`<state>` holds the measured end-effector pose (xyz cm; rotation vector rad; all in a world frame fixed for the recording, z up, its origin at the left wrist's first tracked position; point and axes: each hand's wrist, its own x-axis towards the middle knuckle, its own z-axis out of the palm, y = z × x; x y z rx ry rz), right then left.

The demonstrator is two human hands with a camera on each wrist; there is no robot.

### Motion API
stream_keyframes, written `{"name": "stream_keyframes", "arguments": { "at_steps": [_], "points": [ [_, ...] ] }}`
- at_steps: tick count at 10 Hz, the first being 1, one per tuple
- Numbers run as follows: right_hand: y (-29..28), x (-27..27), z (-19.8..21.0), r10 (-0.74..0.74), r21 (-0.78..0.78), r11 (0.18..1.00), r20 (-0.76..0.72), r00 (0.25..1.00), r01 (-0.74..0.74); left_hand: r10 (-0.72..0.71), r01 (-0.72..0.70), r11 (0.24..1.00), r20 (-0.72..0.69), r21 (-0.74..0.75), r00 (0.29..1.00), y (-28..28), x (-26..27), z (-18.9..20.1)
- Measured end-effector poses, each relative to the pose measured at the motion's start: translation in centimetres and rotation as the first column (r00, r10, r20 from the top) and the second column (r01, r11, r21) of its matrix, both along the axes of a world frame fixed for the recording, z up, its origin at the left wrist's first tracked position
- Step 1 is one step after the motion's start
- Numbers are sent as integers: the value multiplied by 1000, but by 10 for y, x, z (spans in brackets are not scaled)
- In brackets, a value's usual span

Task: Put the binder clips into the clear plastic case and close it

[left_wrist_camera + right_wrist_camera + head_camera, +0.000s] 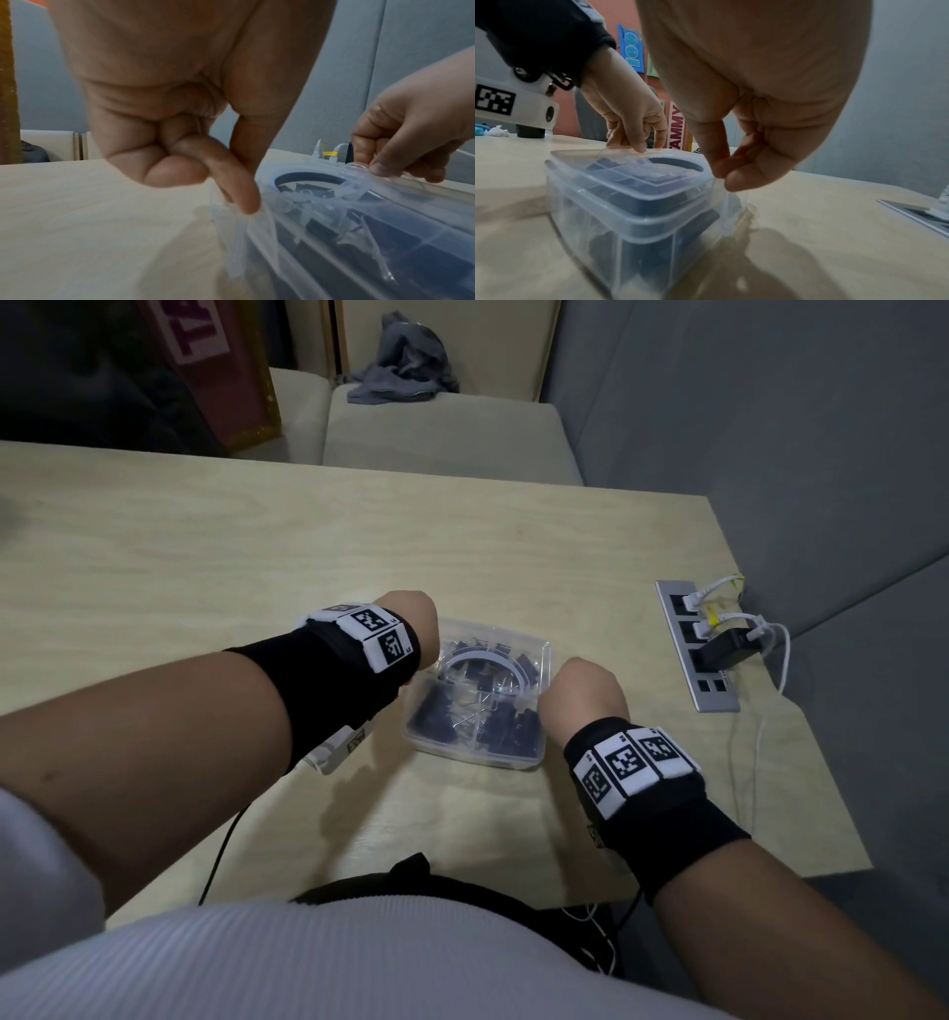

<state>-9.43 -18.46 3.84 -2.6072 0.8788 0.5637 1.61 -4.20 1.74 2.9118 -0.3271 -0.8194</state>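
A clear plastic case (pixel 477 752) stands on the wooden table (pixel 205 557), its lid (pixel 618 182) lying on top. Black binder clips (pixel 457 716) fill it and show dark through the walls (pixel 641 205). My left hand (pixel 411 618) is at the case's left side, where thumb and index finger pinch the clear side flap (pixel 241 219). At the right side my right hand (pixel 575 690) pinches the opposite flap (pixel 729 203) between thumb and index finger. Each hand shows in the other's wrist view: left hand (pixel 636 142), right hand (pixel 385 168).
A metal socket panel (pixel 714 695) is set into the table at the right, with white cables and a black charger (pixel 729 649) plugged in. A black cable (pixel 221 855) runs off the front edge. Beyond the table is a beige seat with grey cloth (pixel 405 361).
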Motion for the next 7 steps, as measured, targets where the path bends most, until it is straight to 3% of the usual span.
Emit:
{"name": "stream_keyframes", "arguments": {
  "at_steps": [1, 3, 6, 7],
  "points": [
    [-6, 2, -11, -20, -21, 1000, 33, 999, 21, -43, 43, 999, 57, 16, 997, 3, -1, 1],
    [-16, 1, -28, -81, 64, 995, 114, 990, 74, 15, 9, 988, 155, -156, 988, 16, 1, -12],
    [-27, -7, -23, -45, 90, 995, 89, 995, 37, 68, -42, 973, 106, -226, 992, 27, -2, -7],
    [-37, -9, -3, -14, 98, 995, 169, 985, -3, 99, -78, 963, 68, -260, 993, 45, -10, -10]
  ]
}}
